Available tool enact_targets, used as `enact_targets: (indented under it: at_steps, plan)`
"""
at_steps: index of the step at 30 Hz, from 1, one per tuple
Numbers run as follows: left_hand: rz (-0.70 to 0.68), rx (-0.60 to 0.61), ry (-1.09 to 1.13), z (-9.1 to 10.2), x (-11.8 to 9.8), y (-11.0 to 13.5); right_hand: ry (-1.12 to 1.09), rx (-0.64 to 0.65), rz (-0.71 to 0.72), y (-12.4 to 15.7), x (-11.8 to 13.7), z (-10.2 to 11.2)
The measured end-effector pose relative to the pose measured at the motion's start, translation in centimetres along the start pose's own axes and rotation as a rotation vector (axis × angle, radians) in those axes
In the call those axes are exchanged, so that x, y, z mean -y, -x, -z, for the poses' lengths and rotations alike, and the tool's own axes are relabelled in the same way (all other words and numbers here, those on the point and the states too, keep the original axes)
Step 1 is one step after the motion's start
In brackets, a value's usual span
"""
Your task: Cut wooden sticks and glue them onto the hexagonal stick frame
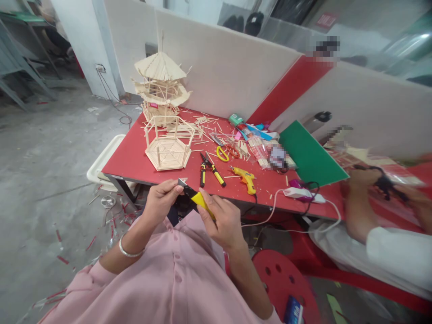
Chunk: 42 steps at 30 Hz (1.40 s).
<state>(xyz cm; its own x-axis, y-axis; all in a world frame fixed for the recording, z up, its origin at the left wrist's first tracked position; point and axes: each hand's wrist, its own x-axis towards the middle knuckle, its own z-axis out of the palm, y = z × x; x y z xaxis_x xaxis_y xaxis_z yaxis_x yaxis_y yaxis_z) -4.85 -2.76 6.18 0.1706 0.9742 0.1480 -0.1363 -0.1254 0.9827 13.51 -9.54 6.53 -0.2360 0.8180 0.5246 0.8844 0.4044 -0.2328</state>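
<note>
My right hand [221,218] is wrapped round the yellow and black handle of a utility knife [199,198], its blade pointing up and left. Closed in a pinch by the blade tip, my left hand [162,200] has a small wooden stick [184,179] between its fingers, mostly hidden. Both hands are in front of the red table's near edge. Beyond them on the table sits a hexagonal stick frame [168,153] with upright posts. Behind it stands a tiered stick pagoda [161,67].
On the red table [135,157] lie pliers [211,170], a yellow glue gun [246,179], yellow-handled scissors [222,154] and loose sticks [182,130]. A green board [312,153] leans at right near a white power strip [303,195]. A co-worker's arm [361,207] is at far right.
</note>
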Motion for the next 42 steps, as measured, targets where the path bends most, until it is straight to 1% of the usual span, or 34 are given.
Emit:
enact_targets:
  at_steps: [6, 9, 15, 18, 20, 21, 22, 24, 25, 26, 27, 28, 29, 31, 33, 34, 35, 36, 37, 38, 39, 40, 41, 42]
  plan:
    - [-0.012, -0.062, -0.023, 0.1, 0.8, 0.0, 0.117, -0.049, 0.026, -0.1, 0.3, -0.1]
    - [-0.008, -0.068, -0.039, 0.0, 0.8, 0.0, 0.147, -0.082, 0.046, -0.2, 0.3, -0.2]
    - [-0.019, -0.041, -0.054, 0.0, 0.4, 0.0, 0.025, -0.048, 0.026, -0.3, 0.1, -0.1]
    - [-0.019, -0.081, -0.051, 0.0, 0.4, -0.1, 0.106, -0.083, 0.044, 0.0, 0.3, -0.4]
    - [0.009, -0.108, -0.026, 0.0, 0.6, -0.2, 0.196, -0.122, 0.047, 0.2, 0.2, -0.8]
    - [0.038, -0.114, 0.005, -0.1, 0.7, -0.3, 0.236, -0.145, 0.021, 0.1, 0.0, -1.0]
    - [0.073, -0.114, 0.051, -0.1, 0.9, -0.4, 0.27, -0.167, -0.035, -0.1, -0.3, -1.4]
    - [0.147, -0.105, 0.179, -0.3, 1.3, -0.7, 0.326, -0.177, -0.241, -1.4, -1.7, -2.2]
    - [0.177, -0.098, 0.245, -0.3, 1.5, -0.9, 0.347, -0.152, -0.371, -2.4, -2.7, -2.7]
    - [0.198, -0.093, 0.3, -0.4, 1.8, -1.2, 0.371, -0.09, -0.496, -3.7, -3.9, -3.3]
    - [0.21, -0.087, 0.337, -0.4, 2.0, -1.5, 0.387, 0.003, -0.579, -5.1, -5.2, -4.0]
    - [0.217, -0.085, 0.356, -0.4, 2.1, -1.8, 0.388, 0.107, -0.62, -6.7, -6.7, -4.8]
    - [0.225, -0.082, 0.358, -0.4, 2.2, -2.2, 0.381, 0.176, -0.646, -8.2, -8.0, -5.6]
    - [0.247, -0.069, 0.325, -0.2, 2.3, -3.0, 0.36, 0.264, -0.676, -10.8, -10.4, -7.0]
    - [0.275, -0.054, 0.27, 0.1, 2.3, -3.7, 0.351, 0.292, -0.671, -12.3, -11.8, -7.7]
    - [0.286, -0.052, 0.247, 0.2, 2.2, -4.0, 0.345, 0.266, -0.654, -12.5, -12.0, -7.7]
    - [0.294, -0.054, 0.231, 0.4, 2.2, -4.2, 0.322, 0.211, -0.63, -12.3, -11.9, -7.5]
    - [0.303, -0.058, 0.222, 0.5, 2.1, -4.4, 0.273, 0.119, -0.601, -11.9, -11.4, -7.2]
    - [0.317, -0.06, 0.219, 0.7, 2.1, -4.6, 0.169, 0.011, -0.583, -11.2, -10.6, -6.8]
    - [0.337, -0.055, 0.218, 0.7, 2.1, -4.7, -0.004, -0.073, -0.577, -10.4, -9.6, -6.3]
    - [0.362, -0.041, 0.218, 0.8, 2.1, -4.8, -0.237, -0.082, -0.555, -9.6, -8.4, -5.9]
    - [0.388, -0.016, 0.22, 0.9, 2.1, -4.9, -0.483, -0.01, -0.528, -8.9, -7.1, -5.6]
    - [0.41, 0.013, 0.223, 0.9, 2.1, -5.0, -0.682, 0.061, -0.514, -8.4, -5.8, -5.5]
    - [0.424, 0.039, 0.228, 1.1, 2.1, -5.2, -0.825, 0.113, -0.489, -8.1, -4.6, -5.6]
